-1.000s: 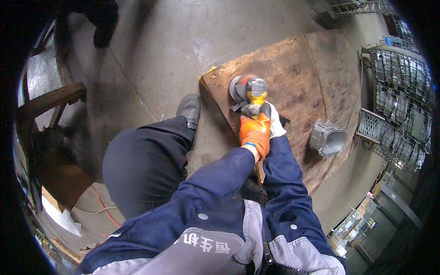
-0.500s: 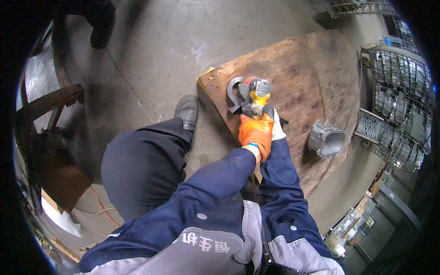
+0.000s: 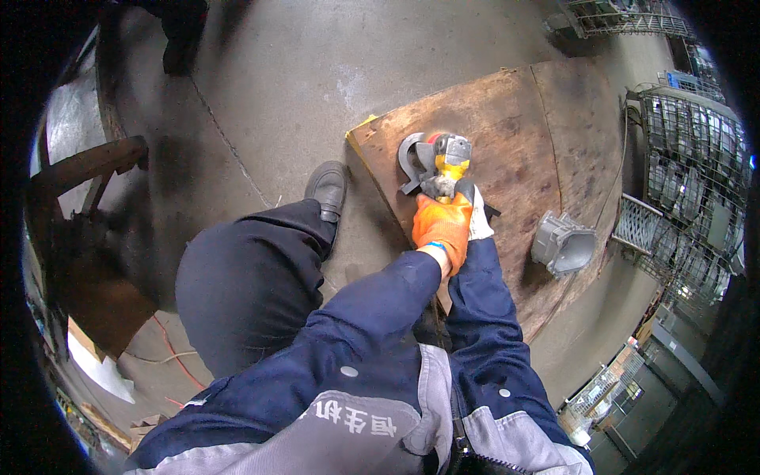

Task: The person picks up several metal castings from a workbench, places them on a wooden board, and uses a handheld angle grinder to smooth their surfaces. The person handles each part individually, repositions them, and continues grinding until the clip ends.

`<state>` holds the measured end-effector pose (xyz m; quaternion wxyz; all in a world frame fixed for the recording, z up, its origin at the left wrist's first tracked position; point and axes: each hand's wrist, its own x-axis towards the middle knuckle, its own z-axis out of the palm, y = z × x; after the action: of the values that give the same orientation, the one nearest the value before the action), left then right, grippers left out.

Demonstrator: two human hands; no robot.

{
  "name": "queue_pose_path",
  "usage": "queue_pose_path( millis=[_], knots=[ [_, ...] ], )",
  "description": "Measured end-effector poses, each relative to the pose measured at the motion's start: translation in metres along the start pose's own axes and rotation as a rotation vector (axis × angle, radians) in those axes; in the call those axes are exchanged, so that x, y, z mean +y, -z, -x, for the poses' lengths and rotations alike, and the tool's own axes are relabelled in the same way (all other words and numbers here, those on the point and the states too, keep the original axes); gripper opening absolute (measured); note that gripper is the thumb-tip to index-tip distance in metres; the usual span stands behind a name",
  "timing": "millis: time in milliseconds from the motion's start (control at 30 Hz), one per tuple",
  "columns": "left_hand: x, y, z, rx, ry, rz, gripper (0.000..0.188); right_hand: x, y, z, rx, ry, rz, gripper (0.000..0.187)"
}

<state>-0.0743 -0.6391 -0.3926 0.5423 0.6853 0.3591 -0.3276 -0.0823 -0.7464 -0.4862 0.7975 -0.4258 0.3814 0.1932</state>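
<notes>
My left hand [image 3: 440, 226], in an orange glove, is closed round the near part of a yellow and grey angle grinder [image 3: 454, 152]. Pressed in beside it, my right hand [image 3: 479, 220] wears a white and dark grey glove and also grips the grinder, its fingers partly hidden. At the tool's left side lies a grey C-shaped metal part [image 3: 408, 162] on a brown wooden board [image 3: 507, 127]. A bit of red shows at the grinder's head, close against this part; whether they touch I cannot tell.
A hollow grey metal casting [image 3: 564, 244] stands on the board's right side. Wire mesh crates [image 3: 689, 182] filled with metal parts line the right. My shoe [image 3: 326, 190] rests on the floor left of the board. Dark metal framework [image 3: 87, 174] and a red cable [image 3: 170, 344] are farther left.
The whole view has shifted slightly. Both hands keep their hold on the grinder, which stays beside the C-shaped part with hardly any movement.
</notes>
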Motion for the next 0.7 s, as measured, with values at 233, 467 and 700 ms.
queue_pose_path(
  millis=[233,467,700],
  knots=[
    [-0.004,0.001,0.006,0.118,-0.069,0.084,0.068,-0.012,-0.033,0.022,-0.109,0.016,-0.057,0.024],
    [-0.009,0.000,0.011,0.147,-0.033,0.216,0.062,-0.005,-0.025,0.018,-0.259,-0.035,0.139,0.037],
    [-0.032,-0.013,0.001,0.174,-0.118,0.278,0.061,-0.014,-0.066,0.049,-0.157,-0.004,0.188,0.015]
  ],
)
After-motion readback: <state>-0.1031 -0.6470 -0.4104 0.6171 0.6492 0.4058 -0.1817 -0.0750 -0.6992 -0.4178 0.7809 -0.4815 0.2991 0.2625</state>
